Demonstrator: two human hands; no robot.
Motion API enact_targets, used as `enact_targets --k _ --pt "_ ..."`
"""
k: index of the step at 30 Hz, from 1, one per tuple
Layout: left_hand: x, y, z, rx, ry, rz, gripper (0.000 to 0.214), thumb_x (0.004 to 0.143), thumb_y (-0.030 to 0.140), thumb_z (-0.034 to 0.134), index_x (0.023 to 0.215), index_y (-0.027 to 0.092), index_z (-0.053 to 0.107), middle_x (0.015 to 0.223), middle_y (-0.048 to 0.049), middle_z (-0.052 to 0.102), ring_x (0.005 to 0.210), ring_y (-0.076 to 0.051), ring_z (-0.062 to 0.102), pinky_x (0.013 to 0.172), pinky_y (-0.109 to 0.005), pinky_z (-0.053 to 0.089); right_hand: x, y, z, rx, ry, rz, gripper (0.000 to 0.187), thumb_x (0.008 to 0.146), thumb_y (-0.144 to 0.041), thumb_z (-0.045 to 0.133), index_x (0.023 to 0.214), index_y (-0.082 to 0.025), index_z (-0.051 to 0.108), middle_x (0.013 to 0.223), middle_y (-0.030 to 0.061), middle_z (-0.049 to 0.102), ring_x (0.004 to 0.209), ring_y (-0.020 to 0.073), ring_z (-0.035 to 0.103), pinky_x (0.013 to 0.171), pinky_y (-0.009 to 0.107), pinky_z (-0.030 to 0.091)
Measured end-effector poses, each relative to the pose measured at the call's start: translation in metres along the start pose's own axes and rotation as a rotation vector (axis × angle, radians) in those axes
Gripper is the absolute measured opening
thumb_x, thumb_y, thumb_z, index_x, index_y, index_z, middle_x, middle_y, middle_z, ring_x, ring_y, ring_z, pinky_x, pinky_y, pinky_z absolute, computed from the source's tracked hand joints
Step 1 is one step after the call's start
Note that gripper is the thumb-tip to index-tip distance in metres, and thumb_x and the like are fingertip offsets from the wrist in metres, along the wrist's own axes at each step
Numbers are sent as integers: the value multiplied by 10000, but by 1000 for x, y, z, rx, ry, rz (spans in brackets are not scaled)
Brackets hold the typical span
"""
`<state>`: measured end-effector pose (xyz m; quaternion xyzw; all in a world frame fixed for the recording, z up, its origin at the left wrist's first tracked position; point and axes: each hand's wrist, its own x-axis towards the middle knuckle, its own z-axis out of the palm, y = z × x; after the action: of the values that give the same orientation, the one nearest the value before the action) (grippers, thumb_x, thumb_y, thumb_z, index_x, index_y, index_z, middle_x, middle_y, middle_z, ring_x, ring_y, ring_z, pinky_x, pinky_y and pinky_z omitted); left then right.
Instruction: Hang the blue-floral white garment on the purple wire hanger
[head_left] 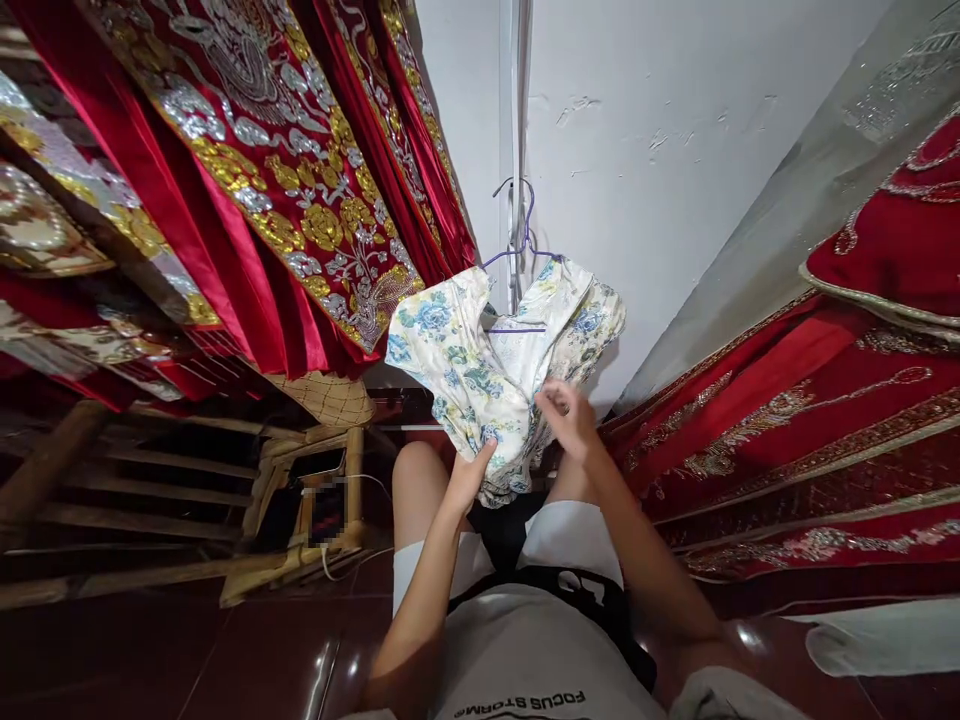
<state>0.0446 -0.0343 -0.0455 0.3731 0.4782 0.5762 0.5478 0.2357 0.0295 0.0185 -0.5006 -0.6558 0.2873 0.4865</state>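
Observation:
A cream garment with a blue and green flower print hangs on a purple wire hanger in front of me, hooked on a pole against the white wall. My left hand grips the garment's lower edge from below, fingers closed on the cloth. My right hand pinches the fabric at its right side, a little higher. My bare knees and white shorts sit just under the garment.
Red garments with gold and silver embroidery hang at the left, and more lie at the right. A bamboo stool with a white cable stands at the left on the dark red tiled floor.

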Motion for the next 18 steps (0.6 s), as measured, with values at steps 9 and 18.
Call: enact_targets --k 9,18 --pt "-8 8 -7 96 6 53 799 805 564 762 1467 179 533 1583 -134 473 1497 -333 399 1261 -451 294 -33 -2 41 174 -73 84 333 963 -519 525 812 -222 538 709 -20 525 685 163 512 665 283 392" --pt "-8 -4 3 99 10 135 677 807 545 762 1362 184 621 1451 -116 612 1442 -319 476 1242 -421 328 -37 2 35 338 -6 148 324 924 -461 538 687 -243 502 612 -15 463 603 170 452 597 297 365"
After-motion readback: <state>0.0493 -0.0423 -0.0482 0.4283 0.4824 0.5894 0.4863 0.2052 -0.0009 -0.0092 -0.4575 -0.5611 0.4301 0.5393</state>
